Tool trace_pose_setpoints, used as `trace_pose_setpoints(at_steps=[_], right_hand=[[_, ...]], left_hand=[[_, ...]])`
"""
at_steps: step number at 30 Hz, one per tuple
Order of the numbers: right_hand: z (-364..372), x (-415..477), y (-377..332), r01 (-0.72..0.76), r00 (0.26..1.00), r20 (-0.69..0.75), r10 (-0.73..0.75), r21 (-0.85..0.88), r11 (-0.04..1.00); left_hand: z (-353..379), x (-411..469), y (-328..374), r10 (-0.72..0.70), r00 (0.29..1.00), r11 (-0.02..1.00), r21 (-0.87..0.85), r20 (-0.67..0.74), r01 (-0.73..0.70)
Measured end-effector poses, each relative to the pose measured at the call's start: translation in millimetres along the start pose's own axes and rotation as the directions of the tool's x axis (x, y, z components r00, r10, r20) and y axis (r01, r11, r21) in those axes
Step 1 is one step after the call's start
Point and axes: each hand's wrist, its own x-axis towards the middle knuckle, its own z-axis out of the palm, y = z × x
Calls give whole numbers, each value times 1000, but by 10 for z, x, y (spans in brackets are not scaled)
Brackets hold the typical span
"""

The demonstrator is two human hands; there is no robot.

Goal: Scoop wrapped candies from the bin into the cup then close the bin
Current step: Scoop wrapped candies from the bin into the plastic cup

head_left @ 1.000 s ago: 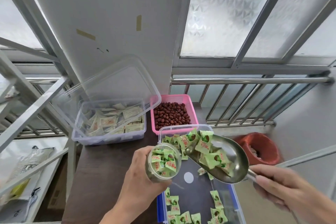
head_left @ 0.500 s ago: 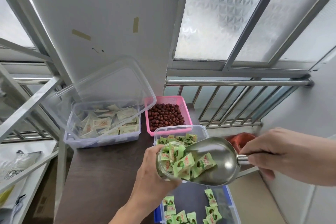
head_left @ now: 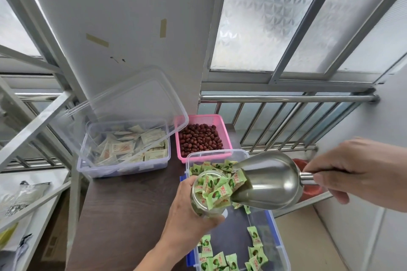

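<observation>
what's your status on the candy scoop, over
Left hand grips cup, right hand tips metal scoop into it. Green candies heaped at the rim. Bin open underneath, nothing blocking.

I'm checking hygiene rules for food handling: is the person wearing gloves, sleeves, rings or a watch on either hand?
No. The left hand and right hand are both bare, without gloves or rings that show. Both forearms are uncovered as far as the frame reaches: no sleeve, watch or wristband is visible.

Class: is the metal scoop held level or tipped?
Tipped. The metal scoop, held by the right hand, slants mouth-down against the cup, green candies bunched at its lip.
</observation>
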Motion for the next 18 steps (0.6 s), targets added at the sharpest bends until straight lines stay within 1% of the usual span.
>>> trace_pose_setpoints(at_steps=[4, 8, 11, 13, 18], right_hand=[[-15, 0, -1, 11, 1000, -27, -13, -40, 999], [-35, 48, -68, 28, 998, -45, -32, -78, 997], [1, 119, -193, 43, 998, -43, -51, -168, 985], [11, 139, -249, 56, 998, -14, -60, -199, 978], [40, 233, -308, 120, 991, -20, -129, -249, 961]], left_hand=[[45, 8, -4, -8, 1000, 1000, -19, 0, 8], [103, 27, -2, 4, 999, 1000, -2, 38, -4], [157, 38, 15, 1, 998, 1000, 10, 62, -1], [177, 40, 31, 21, 998, 999, 28, 53, -23], [185, 47, 71, 42, 999, 997, 64, 16, -43]])
